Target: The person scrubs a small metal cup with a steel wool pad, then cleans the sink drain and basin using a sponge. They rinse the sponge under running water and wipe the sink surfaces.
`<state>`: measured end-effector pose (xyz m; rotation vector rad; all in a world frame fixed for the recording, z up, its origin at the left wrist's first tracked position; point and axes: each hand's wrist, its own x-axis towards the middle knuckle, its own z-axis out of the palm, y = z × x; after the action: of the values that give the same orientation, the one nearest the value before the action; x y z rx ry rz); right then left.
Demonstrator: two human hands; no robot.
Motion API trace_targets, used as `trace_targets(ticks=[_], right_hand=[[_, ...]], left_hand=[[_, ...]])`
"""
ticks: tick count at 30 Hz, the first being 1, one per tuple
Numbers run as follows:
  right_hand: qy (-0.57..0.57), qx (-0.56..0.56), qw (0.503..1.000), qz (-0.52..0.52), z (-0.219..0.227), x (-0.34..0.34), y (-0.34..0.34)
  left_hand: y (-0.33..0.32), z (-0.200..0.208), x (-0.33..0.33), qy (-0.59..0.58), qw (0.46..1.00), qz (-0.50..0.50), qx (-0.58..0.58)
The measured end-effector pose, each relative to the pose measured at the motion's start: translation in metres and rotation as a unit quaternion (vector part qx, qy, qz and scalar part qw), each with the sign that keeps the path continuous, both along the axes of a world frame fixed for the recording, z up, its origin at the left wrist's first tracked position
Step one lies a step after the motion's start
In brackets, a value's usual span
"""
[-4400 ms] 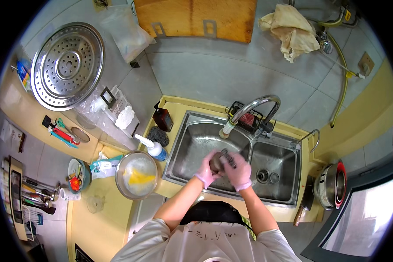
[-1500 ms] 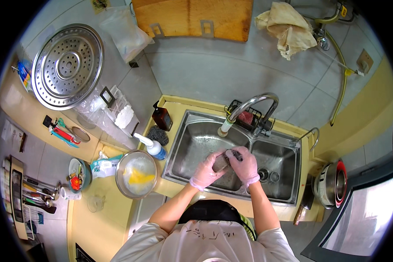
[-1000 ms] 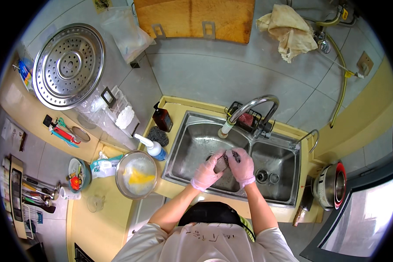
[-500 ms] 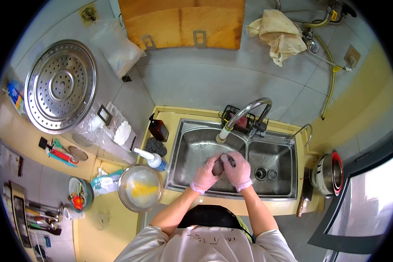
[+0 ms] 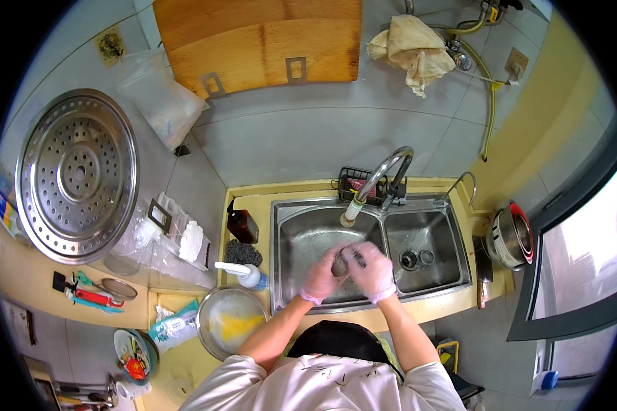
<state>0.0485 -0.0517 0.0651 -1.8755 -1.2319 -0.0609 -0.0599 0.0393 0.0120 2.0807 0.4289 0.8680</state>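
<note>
Both hands are gloved in pink and brought together above the large left basin of the sink (image 5: 307,236). The left hand (image 5: 322,279) is closed about a greyish rounded object (image 5: 339,266), which sits between the two hands. The right hand (image 5: 371,272) is pressed close against that object, its fingers curled over a dark item (image 5: 358,256); the kind of neither can be determined.

To the left, beside the sink, stands a metal bowl (image 5: 203,313) with yellow contents (image 5: 238,327) in cloudy liquid. Just beyond it on the cream surface (image 5: 262,194) are a white-nozzled bottle (image 5: 253,278), a dark grey scourer (image 5: 243,253) and a brown bottle (image 5: 243,226), in that order.

To the right lie a cleaver (image 5: 484,264) and, next to it, nested vessels (image 5: 500,241). Behind the basins rises a curved faucet (image 5: 380,175), its spout over the left basin, near a black wire rack (image 5: 347,176). On the far wall are a wooden board (image 5: 260,51) and a beige cloth (image 5: 415,55).
</note>
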Motion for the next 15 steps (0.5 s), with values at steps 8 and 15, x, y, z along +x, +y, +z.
trace_targets(ticks=[8, 15], right_hand=[[-0.011, 0.026, 0.999, -0.017, -0.002, -0.014, -0.001], [-0.041, -0.005, 0.999, 0.004, -0.007, -0.009, -0.007]], left_hand=[[0.011, -0.008, 0.001, 0.028, 0.997, -0.066, -0.023], [0.008, -0.023, 0.014, 0.022, 0.997, -0.058, 0.037]])
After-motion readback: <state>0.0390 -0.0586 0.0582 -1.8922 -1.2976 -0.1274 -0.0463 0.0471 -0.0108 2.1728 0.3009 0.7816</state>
